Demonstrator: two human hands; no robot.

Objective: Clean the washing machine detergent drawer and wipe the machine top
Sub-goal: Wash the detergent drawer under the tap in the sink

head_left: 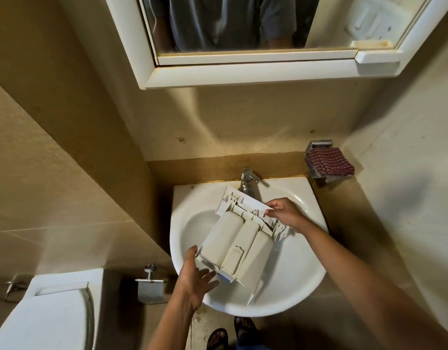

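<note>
The white detergent drawer (239,246) is turned upside down over the white sink (298,271), its three rounded compartment bottoms facing up and its front panel toward the tap. My right hand (284,213) grips the front panel's right end. My left hand (196,279) supports the drawer's near left corner with fingers spread under it. A blue part shows at the drawer's near edge.
A chrome tap (248,180) stands at the back of the sink. A red checked cloth (329,162) lies on a metal wall holder to the right. A mirror cabinet (253,41) hangs above. A toilet (48,314) and paper holder (149,286) are at the lower left.
</note>
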